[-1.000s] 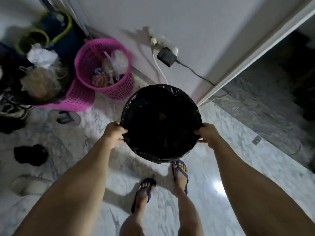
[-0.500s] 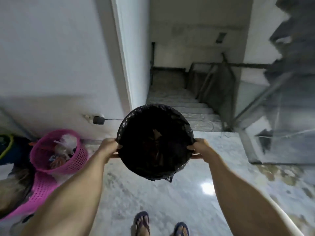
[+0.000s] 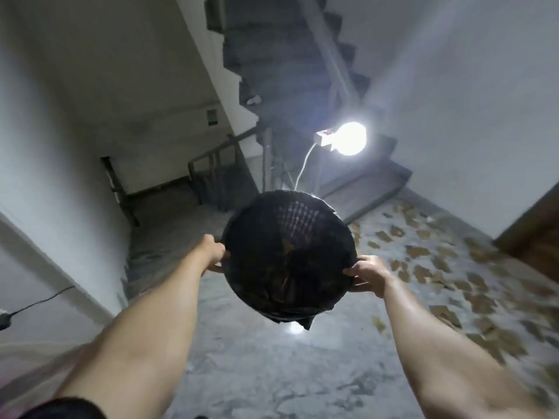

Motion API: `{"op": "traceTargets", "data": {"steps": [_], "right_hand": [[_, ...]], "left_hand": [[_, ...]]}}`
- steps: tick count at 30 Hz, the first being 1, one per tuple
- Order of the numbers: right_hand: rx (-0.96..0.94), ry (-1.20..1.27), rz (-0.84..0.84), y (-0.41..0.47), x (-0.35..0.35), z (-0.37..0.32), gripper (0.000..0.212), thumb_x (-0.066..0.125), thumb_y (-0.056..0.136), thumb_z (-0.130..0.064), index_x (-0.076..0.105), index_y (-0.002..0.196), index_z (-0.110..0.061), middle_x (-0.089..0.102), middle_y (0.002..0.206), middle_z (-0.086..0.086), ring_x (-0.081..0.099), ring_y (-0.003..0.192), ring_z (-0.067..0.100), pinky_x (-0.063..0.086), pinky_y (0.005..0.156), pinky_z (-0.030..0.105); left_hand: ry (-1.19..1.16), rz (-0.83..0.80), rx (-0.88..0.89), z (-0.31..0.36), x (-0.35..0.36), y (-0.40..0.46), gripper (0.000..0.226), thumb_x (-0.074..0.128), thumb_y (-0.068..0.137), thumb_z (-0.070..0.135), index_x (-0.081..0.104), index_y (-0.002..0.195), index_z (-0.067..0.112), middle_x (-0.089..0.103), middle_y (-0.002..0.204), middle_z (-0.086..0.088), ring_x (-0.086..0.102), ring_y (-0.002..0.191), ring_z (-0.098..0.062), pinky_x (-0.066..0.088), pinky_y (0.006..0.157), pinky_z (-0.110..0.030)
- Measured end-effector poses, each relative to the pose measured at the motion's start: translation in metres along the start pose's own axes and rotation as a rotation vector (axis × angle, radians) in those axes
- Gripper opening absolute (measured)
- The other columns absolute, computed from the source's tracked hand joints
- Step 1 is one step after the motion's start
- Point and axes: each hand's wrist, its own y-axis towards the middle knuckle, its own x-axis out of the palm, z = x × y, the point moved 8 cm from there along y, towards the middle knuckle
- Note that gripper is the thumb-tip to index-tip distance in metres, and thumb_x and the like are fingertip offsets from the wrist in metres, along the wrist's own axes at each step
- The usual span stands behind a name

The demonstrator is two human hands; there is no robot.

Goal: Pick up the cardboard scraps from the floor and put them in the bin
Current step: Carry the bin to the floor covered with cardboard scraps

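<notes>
Your left hand [image 3: 213, 254] and right hand [image 3: 364, 275] grip the lined bin's [image 3: 289, 255] rim, arms outstretched; cardboard scraps [image 3: 447, 267] now appear rightward.

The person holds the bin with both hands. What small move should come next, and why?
Probably carry the bin toward the right and set it down there. Both the left hand and the right hand grip its rim, and the cardboard scraps lie scattered on the floor on that side.

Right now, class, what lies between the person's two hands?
In the head view, the black-lined bin sits between the left hand and right hand, each gripping its rim.
</notes>
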Motion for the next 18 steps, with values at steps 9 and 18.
{"op": "traceTargets", "data": {"steps": [9, 18], "right_hand": [[0.221, 0.271, 0.443, -0.129, -0.336, 0.201, 0.014, 0.056, 0.09, 0.011, 0.064, 0.094, 0.0, 0.068, 0.089, 0.017, 0.066, 0.071, 0.031, 0.06, 0.049, 0.034], [0.403, 0.583, 0.795, -0.233, -0.518, 0.408, 0.018, 0.059, 0.087, 0.01, 0.064, 0.103, 0.002, 0.068, 0.087, 0.016, 0.066, 0.071, 0.029, 0.057, 0.053, 0.031]], "left_hand": [[0.208, -0.51, 0.235, 0.143, 0.349, -0.134, 0.012, 0.059, 0.085, -0.013, 0.066, 0.082, -0.003, 0.06, 0.072, -0.014, 0.058, 0.064, -0.024, 0.057, 0.047, -0.03], [0.488, -0.895, 0.369, 0.206, 0.701, -0.242, 0.013, 0.054, 0.089, -0.013, 0.061, 0.093, -0.003, 0.058, 0.082, -0.014, 0.056, 0.065, -0.021, 0.057, 0.043, -0.029]]}}
